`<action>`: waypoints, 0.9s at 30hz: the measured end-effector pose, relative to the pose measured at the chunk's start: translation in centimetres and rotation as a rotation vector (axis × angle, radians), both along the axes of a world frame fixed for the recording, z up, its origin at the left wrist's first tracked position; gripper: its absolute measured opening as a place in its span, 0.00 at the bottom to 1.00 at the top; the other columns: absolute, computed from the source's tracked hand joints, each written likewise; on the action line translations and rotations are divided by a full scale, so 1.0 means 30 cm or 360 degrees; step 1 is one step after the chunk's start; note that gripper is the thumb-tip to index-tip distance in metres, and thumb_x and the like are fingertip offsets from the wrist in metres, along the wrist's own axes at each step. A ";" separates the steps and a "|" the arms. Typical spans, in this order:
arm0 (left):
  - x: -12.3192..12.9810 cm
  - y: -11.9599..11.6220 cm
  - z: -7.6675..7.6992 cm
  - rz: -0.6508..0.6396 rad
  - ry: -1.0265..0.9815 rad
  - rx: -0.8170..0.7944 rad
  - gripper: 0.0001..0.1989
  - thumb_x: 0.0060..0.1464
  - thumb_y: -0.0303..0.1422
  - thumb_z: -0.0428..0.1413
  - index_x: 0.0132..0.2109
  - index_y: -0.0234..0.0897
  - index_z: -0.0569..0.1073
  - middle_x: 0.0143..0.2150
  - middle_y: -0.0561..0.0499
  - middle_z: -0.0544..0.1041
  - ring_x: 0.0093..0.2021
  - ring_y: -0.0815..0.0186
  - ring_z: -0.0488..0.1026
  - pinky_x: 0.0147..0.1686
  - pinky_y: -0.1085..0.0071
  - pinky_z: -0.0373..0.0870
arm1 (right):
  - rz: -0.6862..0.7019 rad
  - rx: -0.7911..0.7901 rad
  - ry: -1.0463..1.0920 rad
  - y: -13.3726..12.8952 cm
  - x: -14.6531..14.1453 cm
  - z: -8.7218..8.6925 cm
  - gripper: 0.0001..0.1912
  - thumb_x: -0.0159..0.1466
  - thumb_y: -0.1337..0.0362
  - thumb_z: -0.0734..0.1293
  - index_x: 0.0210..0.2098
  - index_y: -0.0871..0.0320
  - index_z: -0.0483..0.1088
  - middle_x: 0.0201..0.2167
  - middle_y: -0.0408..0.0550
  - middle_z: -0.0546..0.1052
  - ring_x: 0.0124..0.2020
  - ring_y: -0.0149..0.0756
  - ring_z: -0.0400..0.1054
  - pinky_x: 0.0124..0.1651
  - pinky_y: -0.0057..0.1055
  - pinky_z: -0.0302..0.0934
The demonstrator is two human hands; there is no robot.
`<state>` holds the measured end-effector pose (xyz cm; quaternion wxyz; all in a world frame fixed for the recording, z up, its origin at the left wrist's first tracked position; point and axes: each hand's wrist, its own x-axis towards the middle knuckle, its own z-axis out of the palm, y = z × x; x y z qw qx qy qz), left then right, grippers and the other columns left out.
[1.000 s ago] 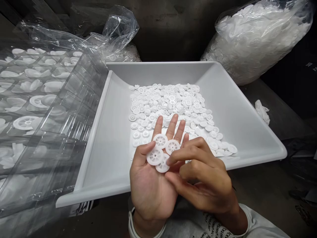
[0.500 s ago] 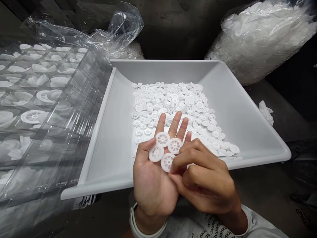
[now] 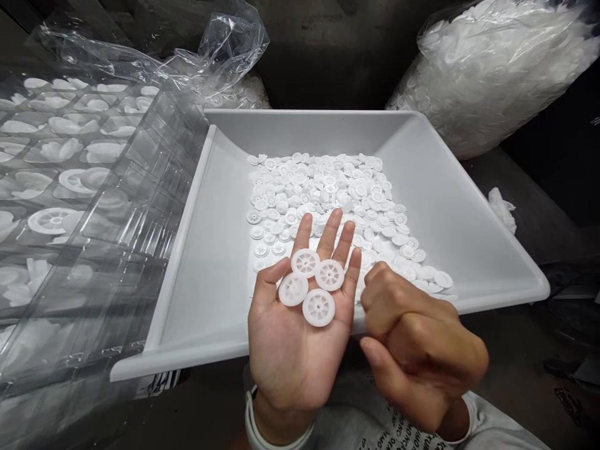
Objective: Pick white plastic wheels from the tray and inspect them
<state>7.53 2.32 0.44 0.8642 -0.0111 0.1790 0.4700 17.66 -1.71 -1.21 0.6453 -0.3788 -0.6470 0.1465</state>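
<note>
Fingers (image 3: 328,237) of the left hand (image 3: 297,334) spread wide above the near edge of the bin (image 3: 443,212), four white wheels (image 3: 319,307) loose on its palm, best held level, while the right hand (image 3: 424,344) is curled farther right, whether around anything I cannot tell.

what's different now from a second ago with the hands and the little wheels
The right hand has let go of the lowest wheel in the palm and drawn away rightward. That wheel has shifted right, now apart from the wheel at its left. The left hand stays palm up, all four wheels on it.
</note>
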 end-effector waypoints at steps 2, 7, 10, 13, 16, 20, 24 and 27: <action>-0.002 -0.003 0.002 0.0008 0.0008 -0.0002 0.24 0.62 0.31 0.43 0.64 0.40 0.63 0.63 0.46 0.69 0.63 0.59 0.65 0.62 0.60 0.61 | -0.0038 0.0041 0.0076 0.004 -0.003 0.010 0.20 0.57 0.76 0.61 0.18 0.56 0.46 0.16 0.37 0.52 0.18 0.27 0.46 0.23 0.31 0.46; -0.001 -0.005 0.000 0.0023 -0.0015 0.0003 0.24 0.62 0.31 0.43 0.64 0.40 0.62 0.63 0.45 0.69 0.63 0.59 0.65 0.61 0.61 0.62 | 0.0212 0.0126 0.0119 -0.003 0.011 -0.001 0.25 0.65 0.71 0.60 0.18 0.55 0.40 0.15 0.35 0.43 0.15 0.23 0.36 0.22 0.32 0.35; 0.002 -0.005 -0.003 0.0037 -0.0005 0.0027 0.24 0.62 0.31 0.43 0.65 0.40 0.62 0.63 0.46 0.69 0.63 0.58 0.64 0.61 0.61 0.62 | 0.0175 0.0126 0.0302 -0.017 0.006 -0.031 0.25 0.64 0.69 0.60 0.18 0.56 0.40 0.15 0.35 0.42 0.15 0.23 0.33 0.24 0.32 0.32; 0.004 -0.003 -0.004 0.0036 0.0031 0.0060 0.24 0.62 0.31 0.42 0.65 0.41 0.62 0.62 0.47 0.70 0.63 0.59 0.64 0.61 0.61 0.62 | 0.0119 0.0123 0.0394 -0.024 -0.002 -0.048 0.25 0.64 0.67 0.60 0.17 0.56 0.40 0.16 0.35 0.40 0.16 0.23 0.30 0.25 0.33 0.31; 0.005 -0.003 -0.004 0.0044 0.0053 0.0070 0.24 0.62 0.31 0.42 0.64 0.41 0.62 0.62 0.47 0.71 0.63 0.58 0.65 0.61 0.60 0.63 | 0.0145 0.0102 0.0239 -0.020 0.001 -0.041 0.25 0.65 0.68 0.60 0.17 0.56 0.42 0.15 0.35 0.42 0.15 0.23 0.34 0.23 0.32 0.33; 0.011 -0.008 -0.004 0.0028 0.0041 0.0111 0.25 0.62 0.32 0.42 0.65 0.41 0.61 0.63 0.46 0.69 0.63 0.58 0.65 0.61 0.60 0.62 | -0.0061 0.0105 -0.0073 -0.011 0.003 -0.022 0.20 0.62 0.71 0.62 0.16 0.57 0.53 0.14 0.38 0.59 0.17 0.26 0.54 0.23 0.31 0.50; 0.016 -0.011 -0.002 -0.0006 0.0093 0.0127 0.25 0.61 0.34 0.43 0.64 0.43 0.62 0.63 0.48 0.70 0.62 0.60 0.65 0.60 0.64 0.64 | -0.0228 0.0048 -0.0419 -0.009 0.001 -0.022 0.10 0.60 0.71 0.66 0.22 0.60 0.66 0.34 0.47 0.80 0.37 0.38 0.70 0.39 0.40 0.64; 0.018 -0.009 -0.007 -0.0023 0.0131 0.0149 0.24 0.61 0.34 0.43 0.63 0.44 0.64 0.62 0.50 0.71 0.62 0.61 0.66 0.60 0.65 0.64 | -0.0273 0.0022 -0.0498 -0.008 0.000 -0.026 0.09 0.60 0.70 0.67 0.24 0.60 0.69 0.37 0.46 0.81 0.38 0.38 0.70 0.40 0.40 0.65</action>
